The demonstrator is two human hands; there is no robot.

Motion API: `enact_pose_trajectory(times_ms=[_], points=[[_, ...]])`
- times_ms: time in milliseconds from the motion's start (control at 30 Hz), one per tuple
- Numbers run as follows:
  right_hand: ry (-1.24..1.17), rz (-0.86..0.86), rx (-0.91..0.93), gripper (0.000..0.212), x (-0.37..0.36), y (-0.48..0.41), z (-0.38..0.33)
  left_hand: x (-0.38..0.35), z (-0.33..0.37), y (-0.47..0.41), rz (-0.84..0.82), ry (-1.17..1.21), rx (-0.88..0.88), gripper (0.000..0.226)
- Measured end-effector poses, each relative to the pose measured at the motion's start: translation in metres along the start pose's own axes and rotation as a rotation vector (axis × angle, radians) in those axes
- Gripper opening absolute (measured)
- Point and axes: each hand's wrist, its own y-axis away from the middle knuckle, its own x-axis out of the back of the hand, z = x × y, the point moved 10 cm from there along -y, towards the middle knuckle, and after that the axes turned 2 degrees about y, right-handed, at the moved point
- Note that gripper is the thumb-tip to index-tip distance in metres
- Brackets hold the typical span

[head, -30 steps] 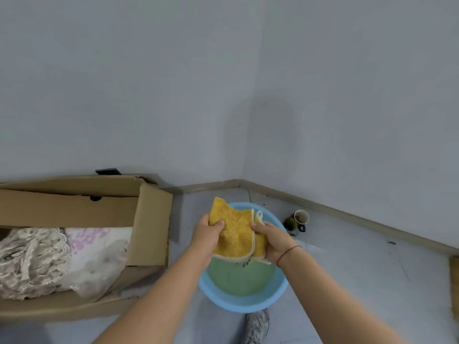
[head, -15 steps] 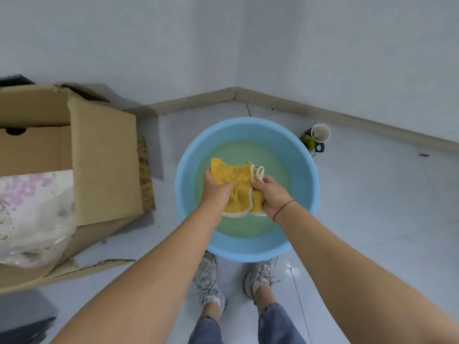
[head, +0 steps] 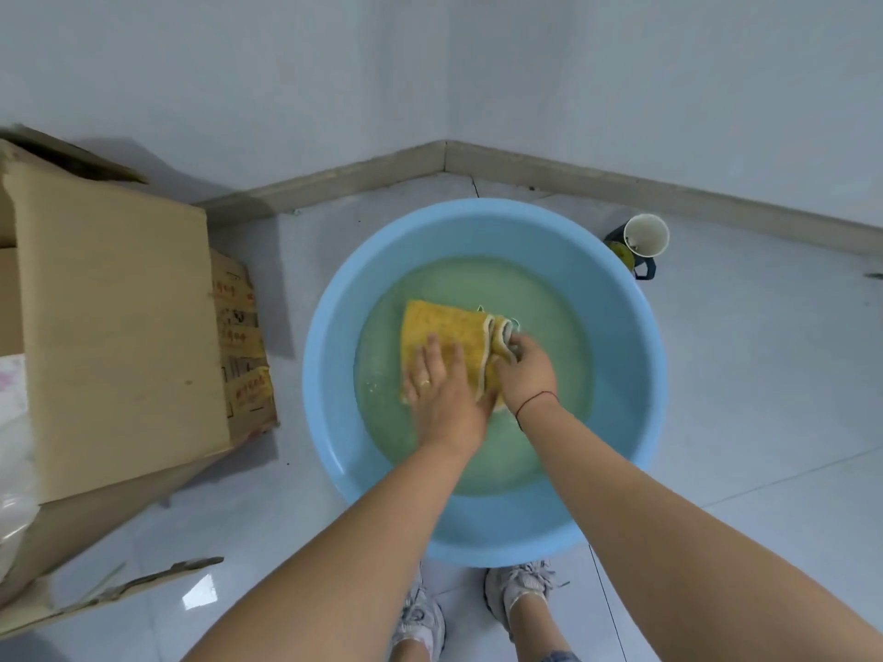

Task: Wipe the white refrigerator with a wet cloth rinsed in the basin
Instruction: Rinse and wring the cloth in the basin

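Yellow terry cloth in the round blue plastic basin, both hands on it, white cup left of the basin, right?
Wrong side: head view shows the white cup right of the round blue plastic basin. The yellow terry cloth is in it, left hand and right hand on it.

One blue basin (head: pixel 334 375), one yellow cloth (head: pixel 444 327), two hands, the left hand (head: pixel 442 391) and the right hand (head: pixel 525 372), one cardboard box (head: pixel 114 327), one mug (head: pixel 645 236), two grey shoes (head: pixel 518 592).

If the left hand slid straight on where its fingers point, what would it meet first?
The left hand lies on the cloth; past it, likely water, then the far basin wall.
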Motion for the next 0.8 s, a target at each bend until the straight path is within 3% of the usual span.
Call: enact_pose_trajectory(times_ms=[100, 167, 300, 400, 467, 567, 667, 733, 800], points=[[0.337, 0.009, -0.035, 0.010, 0.001, -0.014, 0.017, -0.032, -0.008, -0.010, -0.117, -0.006, 0.010, 0.080], [0.513, -0.024, -0.039, 0.015, -0.003, -0.024, 0.025, -0.037, -0.013, -0.019, -0.099, -0.001, 0.014, 0.079], [0.626, 0.003, -0.030, 0.020, -0.006, -0.035, 0.027, -0.033, -0.018, -0.027, 0.053, 0.046, -0.034, 0.066], [0.615, 0.017, -0.040, 0.014, -0.004, -0.037, 0.029, -0.017, -0.020, -0.024, 0.235, 0.187, -0.078, 0.038], [0.495, 0.044, -0.066, 0.011, 0.004, -0.036, 0.032, 0.000, -0.030, -0.021, 0.312, 0.380, 0.019, 0.026], [0.283, 0.173, -0.101, 0.020, 0.031, -0.030, 0.030, 0.023, -0.063, -0.012, 0.411, 0.673, 0.372, 0.028], [0.136, 0.274, -0.084, 0.044, 0.050, -0.017, 0.023, 0.015, -0.095, -0.003, 0.425, 1.018, 0.678, 0.027], [0.178, 0.124, -0.060, 0.067, 0.031, -0.014, 0.018, 0.000, -0.092, -0.004, 0.335, 1.295, 0.733, 0.036], [0.222, -0.061, -0.048, 0.081, -0.001, -0.012, 0.018, -0.008, -0.076, -0.014, 0.201, 1.422, 0.649, 0.045]])
